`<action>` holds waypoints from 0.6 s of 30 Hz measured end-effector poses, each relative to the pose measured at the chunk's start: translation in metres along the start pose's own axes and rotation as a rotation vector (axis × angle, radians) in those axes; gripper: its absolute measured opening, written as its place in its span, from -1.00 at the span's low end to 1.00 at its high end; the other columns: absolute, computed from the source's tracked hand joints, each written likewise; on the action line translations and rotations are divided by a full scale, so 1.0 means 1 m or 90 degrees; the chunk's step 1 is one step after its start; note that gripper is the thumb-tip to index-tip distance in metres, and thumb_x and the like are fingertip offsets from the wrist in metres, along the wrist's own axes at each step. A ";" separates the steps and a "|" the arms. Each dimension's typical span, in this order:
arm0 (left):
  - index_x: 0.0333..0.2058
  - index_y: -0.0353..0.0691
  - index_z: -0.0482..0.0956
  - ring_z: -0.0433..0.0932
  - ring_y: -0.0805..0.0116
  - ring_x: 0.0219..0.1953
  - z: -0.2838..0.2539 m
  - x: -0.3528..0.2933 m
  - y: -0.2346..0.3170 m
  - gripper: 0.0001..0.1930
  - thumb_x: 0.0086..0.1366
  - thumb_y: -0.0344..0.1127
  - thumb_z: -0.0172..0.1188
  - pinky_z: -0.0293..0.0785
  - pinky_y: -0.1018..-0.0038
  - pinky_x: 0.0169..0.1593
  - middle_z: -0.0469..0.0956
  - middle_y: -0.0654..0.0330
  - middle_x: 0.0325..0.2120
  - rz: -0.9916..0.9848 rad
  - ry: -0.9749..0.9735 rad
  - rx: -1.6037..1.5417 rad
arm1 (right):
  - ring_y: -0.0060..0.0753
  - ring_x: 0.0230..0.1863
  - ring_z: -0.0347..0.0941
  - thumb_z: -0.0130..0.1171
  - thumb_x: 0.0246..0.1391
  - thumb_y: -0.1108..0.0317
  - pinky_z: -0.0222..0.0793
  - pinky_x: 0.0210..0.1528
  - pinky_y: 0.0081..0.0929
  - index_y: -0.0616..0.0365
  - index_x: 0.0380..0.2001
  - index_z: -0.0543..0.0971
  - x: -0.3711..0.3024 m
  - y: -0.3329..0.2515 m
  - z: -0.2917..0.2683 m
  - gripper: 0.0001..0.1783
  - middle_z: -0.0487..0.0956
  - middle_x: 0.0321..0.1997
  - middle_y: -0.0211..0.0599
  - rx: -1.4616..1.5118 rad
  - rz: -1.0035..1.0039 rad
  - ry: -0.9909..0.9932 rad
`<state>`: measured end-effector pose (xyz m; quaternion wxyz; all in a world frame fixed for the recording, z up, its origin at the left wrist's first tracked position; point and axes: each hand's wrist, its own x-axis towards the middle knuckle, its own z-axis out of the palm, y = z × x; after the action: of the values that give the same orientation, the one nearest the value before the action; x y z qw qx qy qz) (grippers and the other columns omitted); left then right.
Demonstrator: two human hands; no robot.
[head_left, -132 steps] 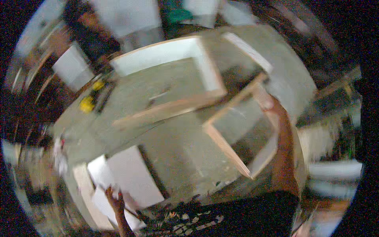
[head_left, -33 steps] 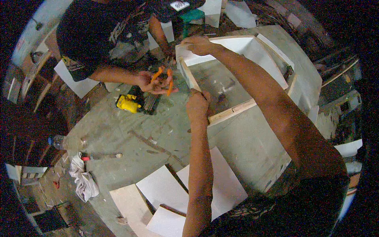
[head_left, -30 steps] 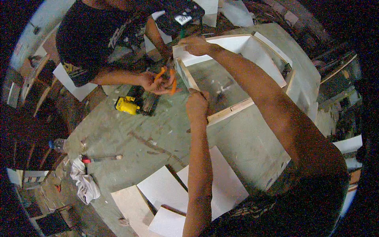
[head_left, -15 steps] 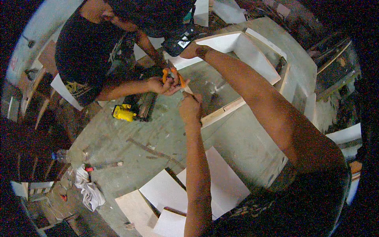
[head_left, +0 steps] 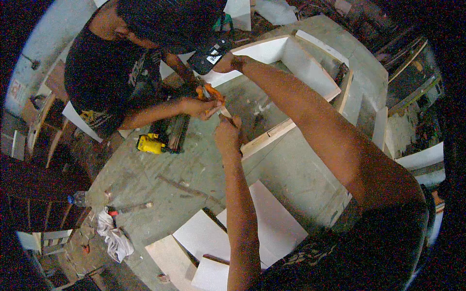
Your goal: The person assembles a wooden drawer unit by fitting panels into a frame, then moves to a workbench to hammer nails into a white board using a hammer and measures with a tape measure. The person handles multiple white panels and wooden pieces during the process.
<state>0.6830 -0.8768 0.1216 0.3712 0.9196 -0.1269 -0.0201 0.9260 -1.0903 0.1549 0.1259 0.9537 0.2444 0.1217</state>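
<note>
1. The counter [head_left: 301,179] is grey and scuffed and fills the middle of the view.
2. The frame [head_left: 310,72], an open box of white boards with pale wood edges, lies on the counter at 1 o'clock from the centre.
3. A co-worker in a dark shirt [head_left: 104,72] leans in from 11 o'clock.
4. White panels [head_left: 272,228] lie loosely overlapped on the counter at 6 o'clock, beside the person's left forearm.
5. A yellow and black power tool [head_left: 158,140] lies on the counter at 9 o'clock, just left of the frame's near corner.
6. A white rag [head_left: 114,237] lies crumpled at 8 o'clock, with a red-handled tool [head_left: 127,208] just above it.
7. The right hand [head_left: 224,63] reaches across to the frame's far corner at 12 o'clock, closed on the board's top edge.
8. The left hand [head_left: 227,136] is at the frame's near corner, fingers pressed together on a thin pale strip [head_left: 225,112]; the grip itself is partly hidden.
9. The co-worker's hand [head_left: 199,107] touches the same strip from 10 o'clock and holds an orange tool [head_left: 209,91].
</note>
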 end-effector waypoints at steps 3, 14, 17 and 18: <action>-0.13 -0.41 0.50 0.65 -0.22 -0.36 0.002 -0.002 -0.004 -0.48 0.31 0.06 0.14 0.57 0.00 -0.27 0.65 -0.20 -0.41 0.034 0.029 -0.040 | 0.09 0.13 0.53 -0.09 0.22 0.12 0.38 0.19 0.19 0.05 -0.02 0.64 -0.004 -0.004 -0.007 -0.57 0.62 0.05 0.03 0.004 0.004 -0.014; -0.23 -0.43 0.65 0.57 0.32 -0.51 0.009 0.014 -0.057 -0.52 0.25 0.00 0.32 0.47 0.32 -0.44 0.66 0.09 -0.51 -0.060 -0.126 -0.227 | 0.06 0.18 0.49 0.06 0.11 0.20 0.43 0.18 0.02 -0.07 0.21 0.50 -0.024 -0.059 -0.049 -0.45 0.57 0.15 -0.01 0.187 0.187 -0.053; -0.32 -0.37 0.59 0.50 0.30 -0.59 0.004 0.010 -0.063 -0.60 0.33 -0.04 0.22 0.41 0.30 -0.49 0.57 0.13 -0.60 0.069 -0.052 -0.251 | 0.05 0.19 0.47 0.10 0.08 0.23 0.42 0.20 -0.03 -0.05 0.26 0.45 -0.035 -0.081 -0.057 -0.39 0.55 0.17 0.02 0.275 0.240 0.025; -0.34 -0.36 0.57 0.49 0.28 -0.61 0.002 0.010 -0.068 -0.61 0.36 -0.04 0.18 0.39 0.30 -0.50 0.55 0.12 -0.63 0.144 -0.050 -0.254 | 0.05 0.20 0.46 0.11 0.07 0.24 0.41 0.21 -0.05 -0.05 0.28 0.43 -0.049 -0.087 -0.067 -0.37 0.54 0.18 0.03 0.329 0.252 0.076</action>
<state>0.7077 -0.8336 0.0736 0.5406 0.8063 -0.2368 -0.0391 0.8266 -1.0286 0.1835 -0.1607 0.9743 0.0839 0.1335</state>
